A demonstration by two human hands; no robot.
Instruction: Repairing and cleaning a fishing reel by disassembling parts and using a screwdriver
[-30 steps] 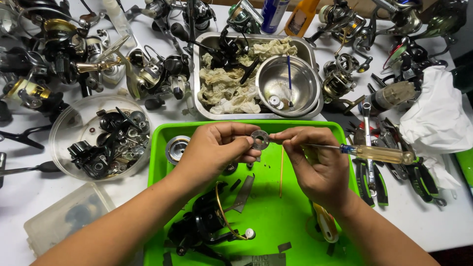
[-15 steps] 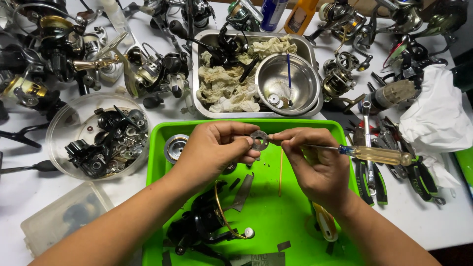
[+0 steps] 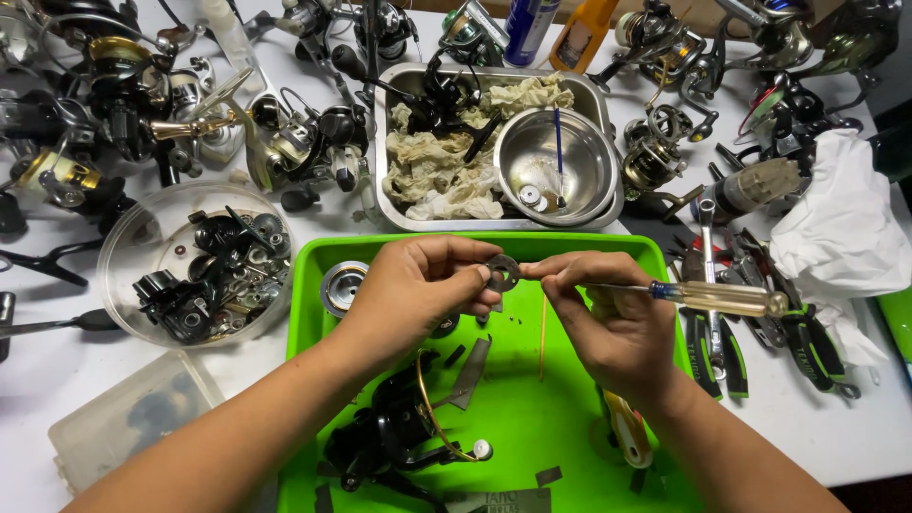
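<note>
Here, my hands meet over the green tray (image 3: 313, 313).
My left hand (image 3: 418, 290) pinches a small metal ring (image 3: 502, 274); my right hand (image 3: 608, 318) grips a screwdriver (image 3: 712, 297).

1. A white table (image 3: 57, 366) carried everything in view.
2. A bright green tray (image 3: 309, 313) lay on it at front centre.
3. Behind the tray sat a rectangular metal pan (image 3: 385, 142).
4. To the left stood a clear round bowl (image 3: 123, 237) and a clear plastic box (image 3: 123, 427), its contents too blurred to tell.
5. Fishing reels (image 3: 114, 104) crowded the far left and back.
6. Green-handled pliers (image 3: 722, 351) and crumpled white cloth (image 3: 841, 228), possibly paper, lay to the right.
</note>
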